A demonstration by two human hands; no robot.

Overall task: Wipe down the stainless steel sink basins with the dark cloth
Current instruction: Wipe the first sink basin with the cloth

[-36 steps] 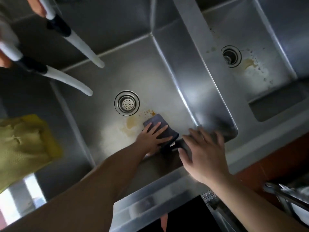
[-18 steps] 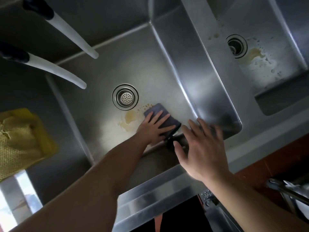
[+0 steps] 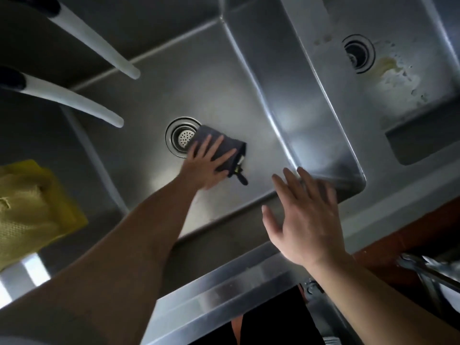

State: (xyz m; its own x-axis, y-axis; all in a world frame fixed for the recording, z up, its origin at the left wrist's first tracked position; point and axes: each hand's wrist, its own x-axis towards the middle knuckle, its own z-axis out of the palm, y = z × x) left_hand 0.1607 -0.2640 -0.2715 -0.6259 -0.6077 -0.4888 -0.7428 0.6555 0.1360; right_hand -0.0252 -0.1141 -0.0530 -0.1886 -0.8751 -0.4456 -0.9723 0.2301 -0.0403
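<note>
Left basin wipe in progress; right basin not yet wiped.

The left hand [image 3: 207,165] presses the dark cloth [image 3: 222,150] flat on the floor of the left basin [image 3: 224,95], fingers spread straight over it; the cloth lies just right of the strainer drain [image 3: 179,135] and overlaps its rim; the right hand [image 3: 305,217] hovers wide and holds nothing, to the right of the drain, above the near basin edge; the floor around the drain shows no stain, so this basin is judged largely done; the right basin [image 3: 410,41], well right of the drain, carries yellowish residue [image 3: 388,68] beside its own outlet and remains to be wiped; a yellow cloth [image 3: 29,207] lies left of the drain.
</note>
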